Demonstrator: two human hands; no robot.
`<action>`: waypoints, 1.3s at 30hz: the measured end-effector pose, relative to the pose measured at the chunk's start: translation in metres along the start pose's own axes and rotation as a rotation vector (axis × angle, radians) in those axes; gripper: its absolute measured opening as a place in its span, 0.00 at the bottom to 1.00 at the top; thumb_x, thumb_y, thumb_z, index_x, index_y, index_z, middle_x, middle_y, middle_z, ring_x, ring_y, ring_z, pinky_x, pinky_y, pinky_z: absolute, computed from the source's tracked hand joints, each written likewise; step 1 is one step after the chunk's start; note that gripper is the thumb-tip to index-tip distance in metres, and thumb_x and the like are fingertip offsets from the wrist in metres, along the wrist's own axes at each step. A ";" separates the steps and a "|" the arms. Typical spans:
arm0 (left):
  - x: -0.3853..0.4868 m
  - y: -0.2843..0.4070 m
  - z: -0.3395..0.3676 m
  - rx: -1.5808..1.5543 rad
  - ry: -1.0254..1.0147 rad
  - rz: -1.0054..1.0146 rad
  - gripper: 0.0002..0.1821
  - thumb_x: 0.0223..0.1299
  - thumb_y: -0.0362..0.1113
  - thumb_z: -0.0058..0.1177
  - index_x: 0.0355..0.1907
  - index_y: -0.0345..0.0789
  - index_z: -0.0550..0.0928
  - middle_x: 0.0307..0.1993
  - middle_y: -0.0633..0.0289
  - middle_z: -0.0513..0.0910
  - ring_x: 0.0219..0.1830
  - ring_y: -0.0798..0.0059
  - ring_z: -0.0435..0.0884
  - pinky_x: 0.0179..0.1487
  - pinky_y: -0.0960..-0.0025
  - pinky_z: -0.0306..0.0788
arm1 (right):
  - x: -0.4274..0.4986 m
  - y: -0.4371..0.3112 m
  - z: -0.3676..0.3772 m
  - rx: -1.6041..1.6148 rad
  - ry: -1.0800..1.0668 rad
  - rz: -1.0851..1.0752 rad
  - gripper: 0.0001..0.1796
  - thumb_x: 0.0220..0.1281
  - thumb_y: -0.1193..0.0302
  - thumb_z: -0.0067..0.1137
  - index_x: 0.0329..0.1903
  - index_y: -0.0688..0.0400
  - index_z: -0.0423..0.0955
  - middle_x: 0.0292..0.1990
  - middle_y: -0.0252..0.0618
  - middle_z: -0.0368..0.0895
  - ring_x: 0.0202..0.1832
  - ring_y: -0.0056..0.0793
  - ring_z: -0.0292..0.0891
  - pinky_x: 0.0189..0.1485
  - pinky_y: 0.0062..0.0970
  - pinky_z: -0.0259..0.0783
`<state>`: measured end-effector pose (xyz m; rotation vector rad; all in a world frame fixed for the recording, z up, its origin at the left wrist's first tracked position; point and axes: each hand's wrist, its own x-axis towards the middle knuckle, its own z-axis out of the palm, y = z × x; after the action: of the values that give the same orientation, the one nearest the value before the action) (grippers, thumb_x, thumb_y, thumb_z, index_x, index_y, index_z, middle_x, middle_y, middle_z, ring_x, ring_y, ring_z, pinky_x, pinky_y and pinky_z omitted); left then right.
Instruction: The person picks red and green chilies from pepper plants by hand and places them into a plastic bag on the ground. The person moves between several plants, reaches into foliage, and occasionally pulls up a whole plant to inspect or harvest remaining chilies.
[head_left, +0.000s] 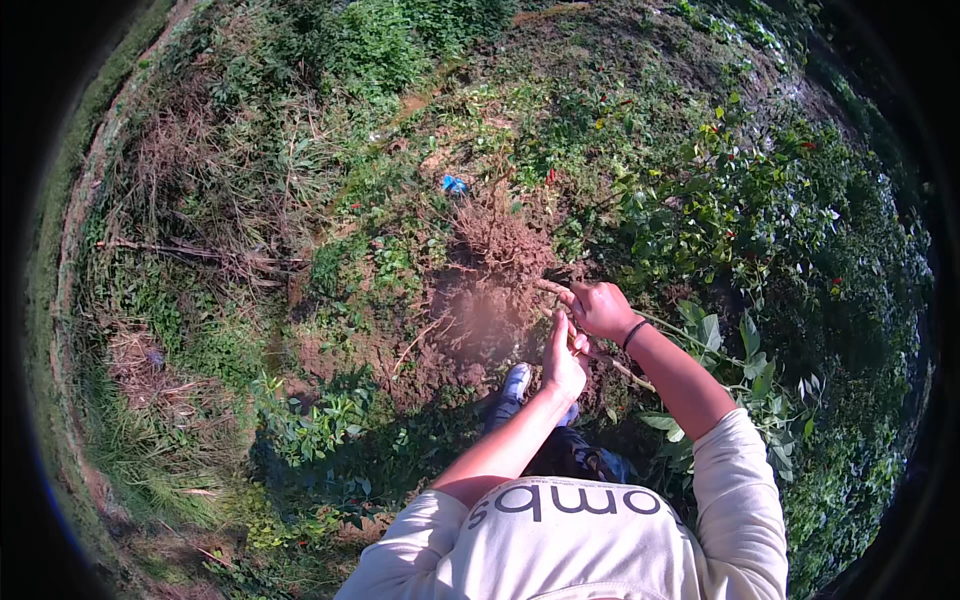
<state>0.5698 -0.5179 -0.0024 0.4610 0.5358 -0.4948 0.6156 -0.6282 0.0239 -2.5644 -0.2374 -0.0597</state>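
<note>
My right hand (602, 309), with a dark band at the wrist, is closed around the woody stem of an uprooted plant (553, 286). Just below and to the left, my left hand (566, 364) grips stems of the same bundle, its thumb pointing up. The bundle's root mass (499, 244), fibrous and caked with brown soil, lies beyond my hands. Leafy green stems (757, 360) trail out to the right behind my right forearm. Dusty haze blurs the ground below the roots.
A blue scrap (454, 184) lies beyond the roots. Leafy plants with red fruits (712, 195) stand at right. Dry cut stalks (217, 180) are heaped at left. A low leafy plant (319, 420) grows left of my shoe (517, 380). A dirt path curves along the far left.
</note>
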 end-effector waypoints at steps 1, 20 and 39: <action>-0.003 -0.001 0.004 0.011 0.010 -0.019 0.20 0.61 0.54 0.44 0.19 0.44 0.64 0.14 0.73 0.59 0.19 0.83 0.57 0.27 0.77 0.54 | -0.001 0.002 0.000 -0.026 -0.015 0.004 0.20 0.60 0.58 0.47 0.20 0.59 0.69 0.13 0.50 0.70 0.18 0.51 0.69 0.21 0.42 0.65; -0.033 -0.022 0.002 0.171 0.235 -0.189 0.24 0.61 0.58 0.40 0.15 0.45 0.59 0.09 0.74 0.51 0.10 0.82 0.48 0.23 0.76 0.53 | -0.027 0.078 0.040 -0.166 -0.034 0.059 0.24 0.62 0.51 0.39 0.22 0.55 0.74 0.14 0.44 0.74 0.17 0.45 0.72 0.21 0.40 0.68; -0.068 -0.032 -0.017 0.094 0.322 -0.271 0.21 0.66 0.52 0.32 0.19 0.43 0.62 0.11 0.75 0.53 0.11 0.84 0.50 0.26 0.76 0.54 | -0.049 0.125 0.056 -0.261 -0.263 0.095 0.25 0.61 0.45 0.36 0.27 0.51 0.72 0.16 0.43 0.75 0.21 0.44 0.74 0.25 0.40 0.68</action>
<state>0.4948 -0.5126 0.0146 0.5656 0.8951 -0.7129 0.5903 -0.7095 -0.0945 -2.8377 -0.2172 0.3022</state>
